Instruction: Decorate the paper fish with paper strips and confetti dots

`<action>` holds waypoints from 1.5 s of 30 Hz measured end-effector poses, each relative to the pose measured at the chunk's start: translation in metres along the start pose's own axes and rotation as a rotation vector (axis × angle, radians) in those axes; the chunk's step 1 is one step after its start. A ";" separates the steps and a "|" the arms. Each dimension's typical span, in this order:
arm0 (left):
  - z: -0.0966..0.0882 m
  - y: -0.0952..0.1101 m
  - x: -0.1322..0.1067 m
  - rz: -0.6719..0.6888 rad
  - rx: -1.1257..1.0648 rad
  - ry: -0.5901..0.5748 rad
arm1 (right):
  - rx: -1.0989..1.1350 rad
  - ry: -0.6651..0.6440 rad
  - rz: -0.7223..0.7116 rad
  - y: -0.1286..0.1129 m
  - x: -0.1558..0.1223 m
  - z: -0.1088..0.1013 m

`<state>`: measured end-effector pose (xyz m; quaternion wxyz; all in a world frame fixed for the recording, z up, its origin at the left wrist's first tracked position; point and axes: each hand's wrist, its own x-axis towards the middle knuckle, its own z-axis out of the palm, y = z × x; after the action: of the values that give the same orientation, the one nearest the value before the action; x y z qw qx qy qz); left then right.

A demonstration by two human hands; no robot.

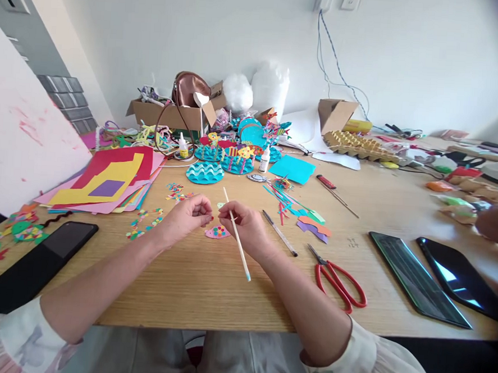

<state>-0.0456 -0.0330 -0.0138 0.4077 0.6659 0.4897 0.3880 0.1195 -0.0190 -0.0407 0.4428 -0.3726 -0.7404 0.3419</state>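
My right hand (pixel 248 228) holds a thin pale stick (pixel 240 253) slantwise between its fingers; the stick's lower end is bluish. My left hand (pixel 188 219) is closed in a pinch just to the left, and what is between its fingertips is too small to name. A pink paper fish (pixel 217 232) with coloured dots lies on the table below the fingertips. Small coloured paper dots (pixel 145 222) are scattered left of my left hand. A pen (pixel 280 233) lies to the right of my right hand.
Red-handled scissors (pixel 340 282) and two dark glossy panels (pixel 420 278) lie at right. Coloured paper sheets (pixel 106 178) are stacked at left, near a black phone (pixel 66 243). Behind stand blue wavy bases (pixel 205 172), glue bottles (pixel 264 159) and a cardboard box (pixel 169 116). Paper strips (pixel 288 200) lie right of centre.
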 end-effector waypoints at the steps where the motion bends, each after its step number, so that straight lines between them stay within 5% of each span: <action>1: 0.003 0.000 0.002 0.018 0.016 -0.004 | -0.018 0.002 -0.009 0.000 0.000 -0.001; 12: 0.016 0.000 0.006 0.058 0.172 0.029 | -0.133 -0.001 -0.039 -0.004 0.001 -0.005; 38: 0.018 -0.006 0.007 0.086 0.165 0.014 | -0.181 -0.055 -0.020 -0.007 0.003 -0.008; 45: 0.006 -0.015 -0.007 0.132 0.519 0.005 | -0.391 -0.125 0.017 -0.013 0.004 -0.019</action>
<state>-0.0468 -0.0375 -0.0303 0.1960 0.7777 0.5294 0.2766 0.1327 -0.0180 -0.0212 0.3123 -0.4357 -0.8157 0.2176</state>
